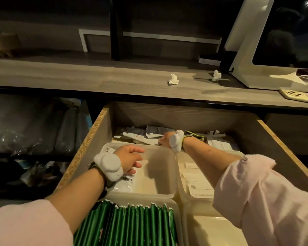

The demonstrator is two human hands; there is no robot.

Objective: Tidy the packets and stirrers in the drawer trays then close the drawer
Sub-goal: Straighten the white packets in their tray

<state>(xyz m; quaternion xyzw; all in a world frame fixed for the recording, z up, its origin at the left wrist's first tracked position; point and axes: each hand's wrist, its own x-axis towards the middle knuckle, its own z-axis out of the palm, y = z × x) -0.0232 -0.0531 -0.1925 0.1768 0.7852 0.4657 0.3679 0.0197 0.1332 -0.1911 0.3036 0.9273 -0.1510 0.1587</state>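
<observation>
Pink-sleeved left hand (130,160) hovers, fingers apart; right hand (165,139) stretches back, grip unclear.

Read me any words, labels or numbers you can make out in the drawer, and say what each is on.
No text is legible.
Barcode label on the clear packet by the left hand: too blurred to read.
White packets at the back of the drawer: faint print, unreadable.
Green packets: no text shows.
</observation>
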